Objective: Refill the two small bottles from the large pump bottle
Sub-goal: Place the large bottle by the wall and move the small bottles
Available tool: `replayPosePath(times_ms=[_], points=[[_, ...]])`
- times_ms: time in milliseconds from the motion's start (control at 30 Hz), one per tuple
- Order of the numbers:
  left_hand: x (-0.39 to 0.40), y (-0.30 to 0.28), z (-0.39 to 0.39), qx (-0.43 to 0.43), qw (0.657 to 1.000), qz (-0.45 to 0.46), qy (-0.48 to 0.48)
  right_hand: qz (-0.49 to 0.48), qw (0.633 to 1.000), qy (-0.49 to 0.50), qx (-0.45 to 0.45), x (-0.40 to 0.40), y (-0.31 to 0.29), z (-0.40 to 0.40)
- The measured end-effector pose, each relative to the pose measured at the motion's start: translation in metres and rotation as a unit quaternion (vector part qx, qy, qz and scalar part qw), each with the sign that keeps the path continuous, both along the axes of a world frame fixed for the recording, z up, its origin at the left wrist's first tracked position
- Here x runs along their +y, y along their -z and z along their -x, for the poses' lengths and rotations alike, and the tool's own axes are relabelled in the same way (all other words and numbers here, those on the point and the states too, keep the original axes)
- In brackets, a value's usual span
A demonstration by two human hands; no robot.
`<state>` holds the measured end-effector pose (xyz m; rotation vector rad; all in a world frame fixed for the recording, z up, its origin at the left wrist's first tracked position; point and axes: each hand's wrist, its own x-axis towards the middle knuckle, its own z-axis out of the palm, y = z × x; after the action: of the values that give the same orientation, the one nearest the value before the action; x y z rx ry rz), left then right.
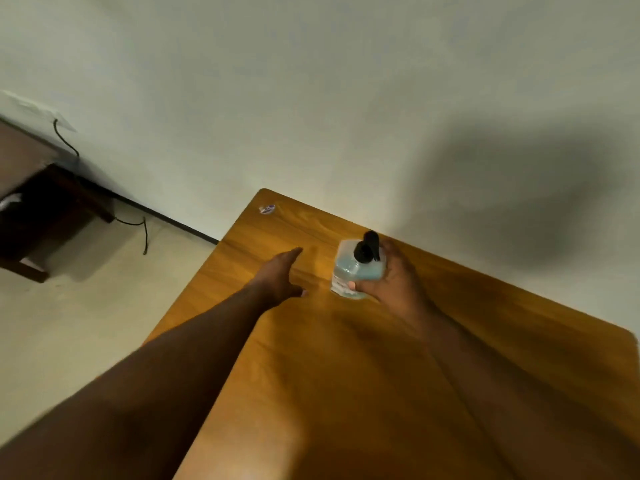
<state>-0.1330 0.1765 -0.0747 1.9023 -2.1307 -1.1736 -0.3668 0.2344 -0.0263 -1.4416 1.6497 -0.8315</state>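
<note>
Wooden table (346,393) filled near view, grain running away toward rounded far corner. Left hand (282,277) lay flat on top, fingers spread, holding nothing. Right hand (394,277) wrapped round pump bottle (358,268), upright on table just beside left hand, blue liquid inside, black pump. Small sticker (267,209) near far corner. Beyond: pale floor (86,306), dark furniture (45,216), black cable (138,223), plain wall (311,98).

Pump bottle (358,268) on table (346,375), in right hand (394,282); left hand (280,277) just left.

one pump bottle (358,268), two hands, one table (346,375)
</note>
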Motion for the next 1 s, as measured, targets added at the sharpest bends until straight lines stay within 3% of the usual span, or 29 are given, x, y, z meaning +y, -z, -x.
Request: replayPosePath(times_ms=[267, 500, 667, 867, 1000], points=[[-0.123, 0.025, -0.040, -0.059, 0.997, 0.027, -0.045, 0.072, 0.996, -0.006, -0.051, -0.157, 0.020, -0.070], [-0.169, 0.061, -0.049, -0.169, 0.985, -0.003, -0.046, 0.082, 0.995, -0.028, -0.039, -0.230, 0.046, -0.105], [-0.183, 0.077, -0.044, -0.199, 0.978, -0.028, -0.052, 0.080, 0.996, -0.035, -0.023, -0.245, 0.053, -0.110], [-0.164, 0.074, -0.038, -0.170, 0.982, -0.029, -0.076, 0.064, 0.996, -0.054, 0.043, -0.229, 0.060, -0.105], [-0.115, 0.069, -0.008, -0.165, 0.981, -0.022, -0.104, -0.018, 0.992, -0.066, 0.108, -0.174, 0.071, -0.056]])
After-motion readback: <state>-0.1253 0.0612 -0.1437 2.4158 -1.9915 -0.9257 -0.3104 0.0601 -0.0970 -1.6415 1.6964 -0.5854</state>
